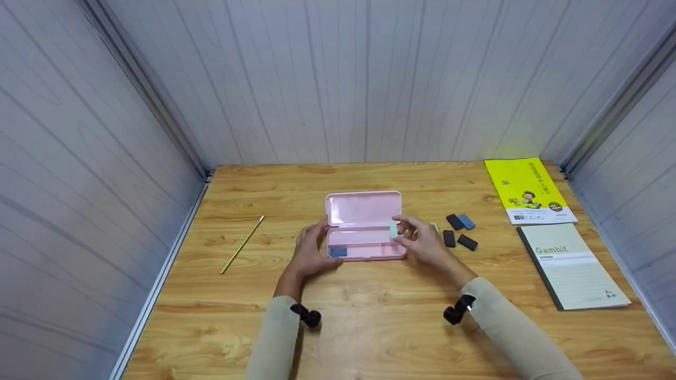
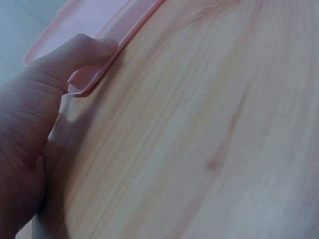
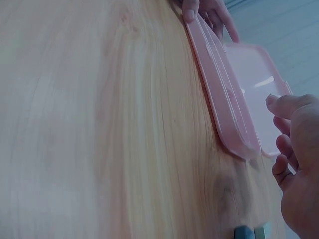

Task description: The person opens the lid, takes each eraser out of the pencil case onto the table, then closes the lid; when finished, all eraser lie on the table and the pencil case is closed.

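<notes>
An open pink pencil case [image 1: 364,224] lies in the middle of the wooden table, lid tipped back. My left hand [image 1: 316,240] grips its left end; in the left wrist view the thumb [image 2: 87,47] presses on the case's corner [image 2: 92,79]. My right hand [image 1: 405,230] pinches a pale green eraser [image 1: 393,230] over the case's right end. A blue eraser [image 1: 338,252] lies inside the tray at the left. The right wrist view shows the case [image 3: 224,94] edge-on and my right hand [image 3: 294,149] beside it, the eraser hidden.
Several dark and blue erasers [image 1: 458,231] lie just right of my right hand. A yellow booklet [image 1: 528,190] and a "Gambit" notebook [image 1: 573,266] sit at the right edge. A pencil [image 1: 243,244] lies to the left. Panel walls close in three sides.
</notes>
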Motion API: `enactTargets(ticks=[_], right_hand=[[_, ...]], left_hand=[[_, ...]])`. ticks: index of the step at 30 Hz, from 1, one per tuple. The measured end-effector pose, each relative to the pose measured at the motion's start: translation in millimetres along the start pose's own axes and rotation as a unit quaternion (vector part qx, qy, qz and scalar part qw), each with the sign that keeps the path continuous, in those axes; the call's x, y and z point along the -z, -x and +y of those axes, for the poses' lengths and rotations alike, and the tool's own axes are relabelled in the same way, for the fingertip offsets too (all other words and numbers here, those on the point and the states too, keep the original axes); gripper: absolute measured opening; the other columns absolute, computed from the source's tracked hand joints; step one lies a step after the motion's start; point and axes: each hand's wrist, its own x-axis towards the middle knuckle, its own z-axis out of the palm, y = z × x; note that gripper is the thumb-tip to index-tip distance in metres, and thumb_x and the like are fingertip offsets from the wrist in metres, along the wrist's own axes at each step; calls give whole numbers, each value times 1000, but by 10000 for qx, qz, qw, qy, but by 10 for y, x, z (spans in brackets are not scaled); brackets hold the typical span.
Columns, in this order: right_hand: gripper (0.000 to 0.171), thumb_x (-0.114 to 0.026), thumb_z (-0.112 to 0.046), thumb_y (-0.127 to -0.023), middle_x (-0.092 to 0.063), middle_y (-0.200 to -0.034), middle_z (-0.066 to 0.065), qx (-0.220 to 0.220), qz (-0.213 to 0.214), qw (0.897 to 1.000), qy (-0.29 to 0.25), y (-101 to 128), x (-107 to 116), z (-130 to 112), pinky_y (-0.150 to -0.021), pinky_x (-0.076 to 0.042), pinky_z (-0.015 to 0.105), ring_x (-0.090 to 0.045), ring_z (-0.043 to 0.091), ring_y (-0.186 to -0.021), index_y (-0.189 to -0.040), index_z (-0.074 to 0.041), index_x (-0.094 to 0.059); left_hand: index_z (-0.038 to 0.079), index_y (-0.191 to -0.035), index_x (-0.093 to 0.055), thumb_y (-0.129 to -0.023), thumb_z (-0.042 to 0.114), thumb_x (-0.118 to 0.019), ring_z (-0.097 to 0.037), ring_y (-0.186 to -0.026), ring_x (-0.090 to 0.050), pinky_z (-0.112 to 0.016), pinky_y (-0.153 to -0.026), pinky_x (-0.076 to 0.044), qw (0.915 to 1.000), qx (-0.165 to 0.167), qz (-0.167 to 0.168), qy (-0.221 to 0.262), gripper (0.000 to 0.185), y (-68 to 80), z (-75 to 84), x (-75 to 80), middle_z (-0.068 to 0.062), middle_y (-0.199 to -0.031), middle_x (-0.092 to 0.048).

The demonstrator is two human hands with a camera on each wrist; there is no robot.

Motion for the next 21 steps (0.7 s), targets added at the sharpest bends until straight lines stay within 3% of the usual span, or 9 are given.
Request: enactTargets(ticks=[7, 13, 21], right_hand=[[48, -82, 1, -98, -77, -106, 17, -124, 134, 9993, 317, 75, 178, 110, -73, -45, 18, -57, 8, -85, -145, -3, -72], [47, -86, 2, -94, -79, -101, 18, -139, 268, 9982, 510, 143, 315, 220, -74, -46, 17, -58, 2, -80, -139, 2, -74], [50, -86, -6, -97, -80, -106, 16, -382, -94, 9954, 868, 244, 436, 323, -79, -51, 19, -63, 4, -87, -144, 1, -73]], left_hand=[[25, -179, -33, -73, 35, -102, -41, -161, -38, -69, -136, -28, 10000, 2, -4, 1, 127, 6, 11, -3, -15, -171, -53], [23, -179, -34, -73, 38, -102, -39, -159, -39, -68, -136, -26, 10000, -47, -61, 8, 126, -3, 24, 6, -14, -167, -59], [24, -180, -32, -73, 41, -103, -38, -160, -38, -68, -136, -25, 10000, 18, -89, -39, 129, -2, 22, 13, -13, -171, -55]])
